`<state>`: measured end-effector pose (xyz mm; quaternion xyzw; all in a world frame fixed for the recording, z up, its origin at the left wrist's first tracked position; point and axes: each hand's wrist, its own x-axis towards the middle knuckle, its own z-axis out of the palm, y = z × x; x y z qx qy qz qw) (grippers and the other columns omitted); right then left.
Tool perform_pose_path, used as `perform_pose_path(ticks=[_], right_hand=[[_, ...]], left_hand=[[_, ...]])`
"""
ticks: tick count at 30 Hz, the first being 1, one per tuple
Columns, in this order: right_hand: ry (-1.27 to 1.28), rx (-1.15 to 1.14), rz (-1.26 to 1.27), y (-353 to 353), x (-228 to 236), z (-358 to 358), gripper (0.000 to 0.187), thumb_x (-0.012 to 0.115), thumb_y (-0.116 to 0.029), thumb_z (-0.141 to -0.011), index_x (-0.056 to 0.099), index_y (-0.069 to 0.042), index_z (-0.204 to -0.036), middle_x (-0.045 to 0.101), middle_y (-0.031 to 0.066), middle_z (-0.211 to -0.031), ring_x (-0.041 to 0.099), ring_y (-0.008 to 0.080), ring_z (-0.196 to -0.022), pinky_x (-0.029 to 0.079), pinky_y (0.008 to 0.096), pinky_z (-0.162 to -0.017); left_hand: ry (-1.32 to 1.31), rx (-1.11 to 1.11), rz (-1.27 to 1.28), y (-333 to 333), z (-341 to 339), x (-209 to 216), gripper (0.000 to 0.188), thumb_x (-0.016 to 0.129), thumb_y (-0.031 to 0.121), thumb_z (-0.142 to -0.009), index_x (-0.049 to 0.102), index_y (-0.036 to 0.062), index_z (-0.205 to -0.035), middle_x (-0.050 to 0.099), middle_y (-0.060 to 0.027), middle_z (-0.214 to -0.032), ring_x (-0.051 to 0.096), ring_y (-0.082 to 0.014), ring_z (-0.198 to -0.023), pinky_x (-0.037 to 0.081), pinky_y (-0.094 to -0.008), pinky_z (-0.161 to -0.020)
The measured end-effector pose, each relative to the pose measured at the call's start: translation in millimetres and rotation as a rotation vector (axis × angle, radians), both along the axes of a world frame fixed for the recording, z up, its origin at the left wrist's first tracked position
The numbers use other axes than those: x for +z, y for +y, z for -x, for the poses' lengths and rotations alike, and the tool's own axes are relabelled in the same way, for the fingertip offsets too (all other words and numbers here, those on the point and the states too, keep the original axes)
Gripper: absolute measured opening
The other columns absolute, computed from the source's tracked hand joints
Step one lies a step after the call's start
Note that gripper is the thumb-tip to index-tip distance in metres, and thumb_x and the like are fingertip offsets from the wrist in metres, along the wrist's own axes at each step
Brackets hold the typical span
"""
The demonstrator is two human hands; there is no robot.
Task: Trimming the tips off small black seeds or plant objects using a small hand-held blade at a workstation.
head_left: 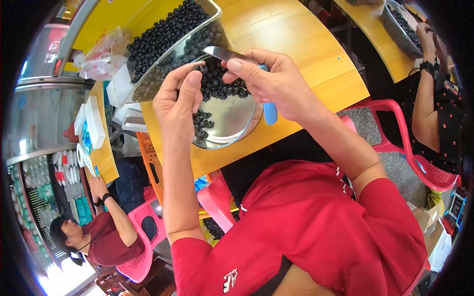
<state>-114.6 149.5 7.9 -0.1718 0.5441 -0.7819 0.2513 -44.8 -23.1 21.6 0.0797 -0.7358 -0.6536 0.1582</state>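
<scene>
Small dark round berry pinched in left fingers, right fingers gripping knife

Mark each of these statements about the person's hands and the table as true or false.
1. The right hand holds a knife with a blue handle. True.
2. The left hand lies flat on the table. False: it is raised over the metal bowl, fingertips pinching a small dark berry.
3. The metal bowl is filled to its rim. False: much of its shiny bottom is bare, with dark berries in patches.
4. A clear tub of dark berries stands beyond the bowl. True.
5. The table top is white. False: it is yellow.
</scene>
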Motion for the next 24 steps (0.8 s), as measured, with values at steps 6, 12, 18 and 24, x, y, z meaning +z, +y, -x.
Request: perform_pose_path(ticks=[6,12,18,24], right_hand=[[-0.276,0.117,0.308,-10,2,-6,0.018,0.064,-0.017,-0.09,0.064,-0.004,-0.103,0.069,0.004,-0.088,0.039,-0.0016,-0.05,0.029,0.0153,-0.042],[-0.3,0.145,0.343,-6,8,-5,0.019,0.066,-0.017,-0.089,0.064,-0.004,-0.103,0.067,0.0018,-0.084,0.038,-0.0015,-0.049,0.028,0.0153,-0.042],[-0.26,0.088,0.288,-7,14,-7,0.021,0.068,-0.016,-0.087,0.065,-0.005,-0.104,0.059,-0.0045,-0.071,0.038,-0.0014,-0.049,0.026,0.0163,-0.042],[-0.077,0.039,0.177,-6,24,-10,0.022,0.07,-0.016,-0.085,0.065,-0.006,-0.105,0.054,-0.0072,-0.067,0.037,-0.0019,-0.051,0.023,0.0167,-0.044]], left_hand=[[0.191,-0.02,-0.381,25,-3,-7,0.025,0.058,0.017,-0.094,0.063,-0.0009,-0.112,0.061,0.0004,-0.082,0.036,-0.0016,-0.054,0.027,-0.0161,-0.047],[0.25,-0.059,-0.299,27,-7,-11,0.026,0.056,0.014,-0.095,0.06,-0.0016,-0.115,0.064,-0.0021,-0.091,0.036,-0.0013,-0.054,0.028,-0.0167,-0.047],[0.249,0.003,-0.238,31,-8,-10,0.025,0.057,0.012,-0.094,0.06,-0.0016,-0.115,0.059,0.0003,-0.083,0.038,-0.0021,-0.056,0.029,-0.0168,-0.048],[0.226,-0.027,-0.262,25,-12,-9,0.024,0.061,0.012,-0.092,0.062,0.0001,-0.112,0.054,0.0021,-0.081,0.041,-0.0027,-0.06,0.032,-0.017,-0.053]])
